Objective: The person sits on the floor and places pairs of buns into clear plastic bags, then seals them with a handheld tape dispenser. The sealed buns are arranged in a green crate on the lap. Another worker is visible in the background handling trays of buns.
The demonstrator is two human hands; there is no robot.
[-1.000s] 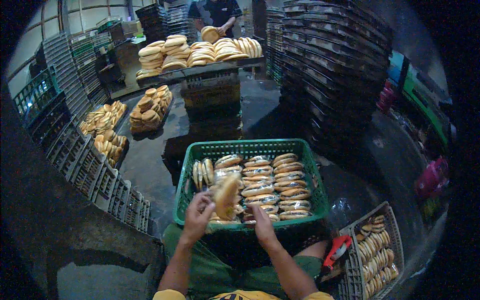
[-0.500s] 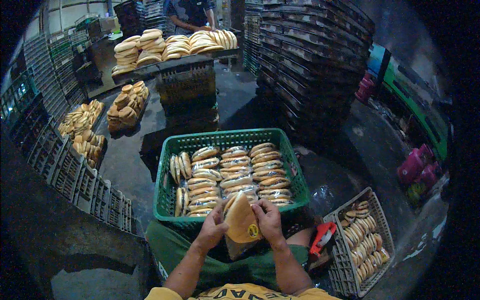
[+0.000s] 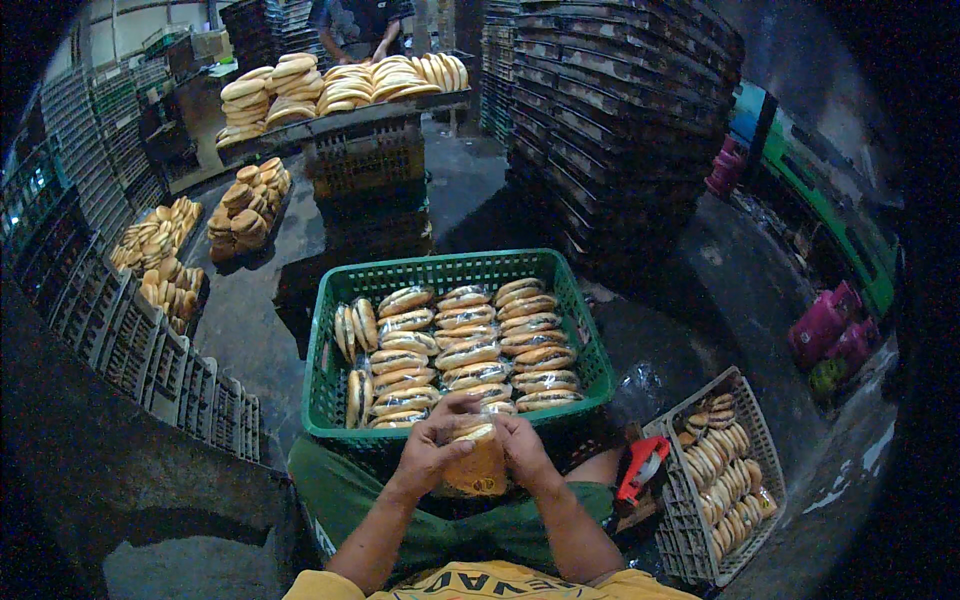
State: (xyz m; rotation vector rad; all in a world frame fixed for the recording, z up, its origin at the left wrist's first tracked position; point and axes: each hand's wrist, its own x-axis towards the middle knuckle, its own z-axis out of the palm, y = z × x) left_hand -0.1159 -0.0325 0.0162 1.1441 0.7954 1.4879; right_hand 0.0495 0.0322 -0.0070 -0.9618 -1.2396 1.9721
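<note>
Over my lap, at the near edge of the green plastic crate (image 3: pixel 320 420), both my hands hold one bread bun in a clear plastic bag (image 3: pixel 472 470). My left hand (image 3: pixel 432 452) has its fingers curled over the bag's top left side. Closed on the opposite edge is my right hand (image 3: pixel 523 455), its thumb and fingers pinching the plastic. The fingers partly hide the bun's top. Inside the crate, filled buns in clear wrappers (image 3: pixel 468 332) stand in several rows, with a few turned sideways along the left wall.
A red tape dispenser (image 3: pixel 640 470) lies by my right knee, beside a tilted grey crate (image 3: pixel 735 378) of buns. Piles of loose buns (image 3: pixel 250 208) sit on the left floor. Ahead, a person (image 3: pixel 362 28) works behind a bun-laden table (image 3: pixel 345 128). Tall stacked trays (image 3: pixel 620 130) rise at right.
The bagged bun has turned from its tall, pointed pose and now sits lower between my hands. My left fingers have moved over its top. The whole view has shifted slightly.
</note>
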